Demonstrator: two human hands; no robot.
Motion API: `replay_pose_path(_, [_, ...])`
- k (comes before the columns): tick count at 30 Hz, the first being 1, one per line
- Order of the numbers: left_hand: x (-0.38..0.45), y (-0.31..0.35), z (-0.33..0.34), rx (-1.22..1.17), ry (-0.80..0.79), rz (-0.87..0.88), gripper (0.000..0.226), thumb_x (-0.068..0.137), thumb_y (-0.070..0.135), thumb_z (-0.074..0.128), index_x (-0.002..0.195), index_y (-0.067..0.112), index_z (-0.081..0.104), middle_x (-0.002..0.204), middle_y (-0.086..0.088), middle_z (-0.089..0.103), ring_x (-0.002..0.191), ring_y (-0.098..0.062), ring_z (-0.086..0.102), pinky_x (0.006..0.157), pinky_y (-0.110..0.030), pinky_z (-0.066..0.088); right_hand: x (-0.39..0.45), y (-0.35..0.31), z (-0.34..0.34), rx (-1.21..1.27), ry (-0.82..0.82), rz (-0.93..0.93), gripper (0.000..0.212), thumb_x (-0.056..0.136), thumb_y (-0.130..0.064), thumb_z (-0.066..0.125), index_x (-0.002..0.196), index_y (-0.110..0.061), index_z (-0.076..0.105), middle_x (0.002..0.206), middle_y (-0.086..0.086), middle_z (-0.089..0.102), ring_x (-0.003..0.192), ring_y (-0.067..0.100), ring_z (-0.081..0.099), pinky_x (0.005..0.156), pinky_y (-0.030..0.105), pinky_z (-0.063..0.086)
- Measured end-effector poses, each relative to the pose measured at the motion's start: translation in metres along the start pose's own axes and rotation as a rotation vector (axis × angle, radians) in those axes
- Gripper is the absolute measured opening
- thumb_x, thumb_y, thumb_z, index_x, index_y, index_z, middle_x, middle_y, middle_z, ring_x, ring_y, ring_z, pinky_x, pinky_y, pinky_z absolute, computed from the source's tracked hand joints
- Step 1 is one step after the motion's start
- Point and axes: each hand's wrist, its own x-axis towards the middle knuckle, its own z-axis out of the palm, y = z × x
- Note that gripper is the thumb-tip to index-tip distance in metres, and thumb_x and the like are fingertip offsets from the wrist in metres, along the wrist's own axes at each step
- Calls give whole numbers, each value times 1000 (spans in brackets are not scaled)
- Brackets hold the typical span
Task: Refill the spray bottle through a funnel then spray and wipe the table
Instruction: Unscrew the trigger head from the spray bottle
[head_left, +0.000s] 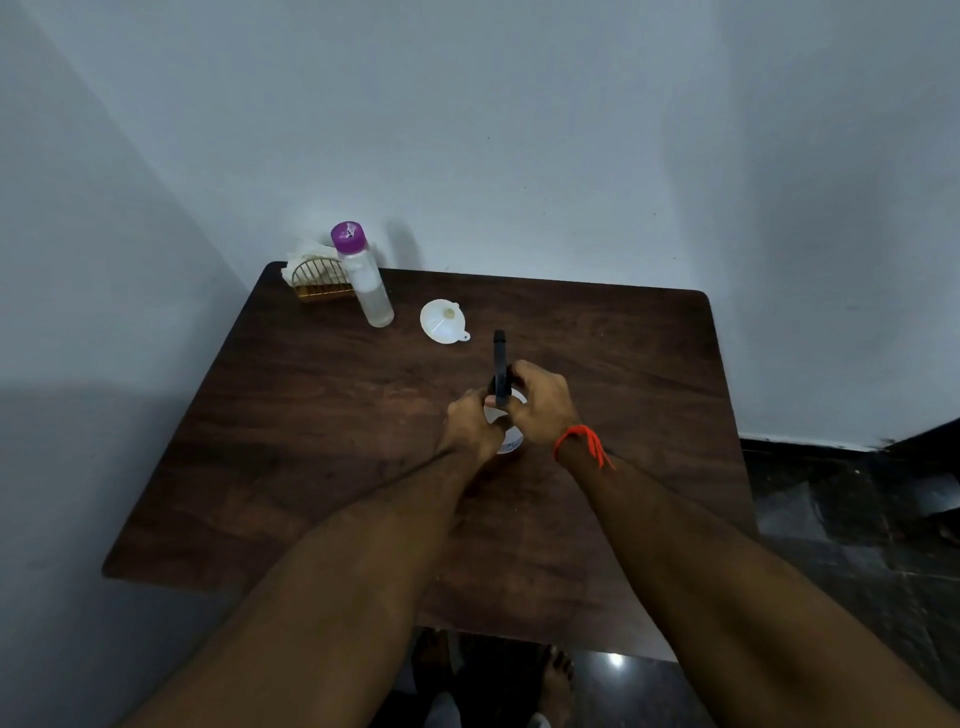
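Observation:
A white spray bottle (510, 442) stands at the middle of the dark wooden table (322, 415), mostly hidden by my hands. My left hand (470, 423) wraps its body. My right hand (540, 402) grips the black spray head (500, 364) on top, whose nozzle points away from me. A white funnel (441, 320) lies on the table beyond the bottle, mouth up. A clear refill bottle with a purple cap (363, 275) stands at the far left, upright.
A gold wire holder with white cloth or tissue (317, 275) sits in the table's far left corner, behind the refill bottle. Grey walls close the far and left sides. Dark floor tiles (857, 519) lie to the right; bare feet show below the near edge.

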Motion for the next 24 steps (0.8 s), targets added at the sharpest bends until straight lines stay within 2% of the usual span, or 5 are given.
replay_pose_path(4, [-1, 1, -3, 25, -8, 5, 39, 87, 23, 72, 124, 15, 63, 126, -7, 65, 116, -26, 62, 96, -33, 49, -1, 4, 0, -4, -23, -23, 19, 81, -15, 77, 98, -12, 69, 95, -2, 69, 89, 14, 64, 82, 29, 52])
replay_pose_path(10, [0, 3, -10, 58, -54, 10, 41, 86, 28, 72, 123, 13, 62, 121, -8, 67, 112, -26, 63, 85, -27, 48, 1, 9, -3, 49, -148, 44, 42, 87, -8, 70, 128, -6, 60, 121, 10, 66, 111, 22, 61, 99, 38, 49])
replay_pose_path(14, [1, 7, -12, 78, -66, -24, 28, 90, 22, 62, 118, 14, 64, 116, -10, 68, 108, -28, 65, 83, -28, 50, -6, 10, 7, 237, -66, 167, 47, 75, -24, 84, 115, -19, 59, 109, -9, 64, 107, 9, 60, 91, 21, 48])
replay_pose_path(18, [0, 8, -14, 85, -94, -17, 41, 87, 26, 70, 126, 16, 61, 123, -7, 66, 114, -27, 62, 86, -26, 48, -5, 3, 16, 261, 86, 214, 41, 74, -22, 85, 100, -16, 54, 94, -7, 62, 87, 8, 58, 73, 13, 45])
replay_pose_path(24, [0, 9, -17, 75, -101, -41, 43, 88, 27, 70, 128, 17, 58, 126, -11, 64, 117, -31, 60, 93, -34, 48, -1, 8, 13, 299, -38, 179, 38, 85, -2, 68, 120, -16, 61, 115, 1, 64, 112, 22, 59, 101, 44, 49])
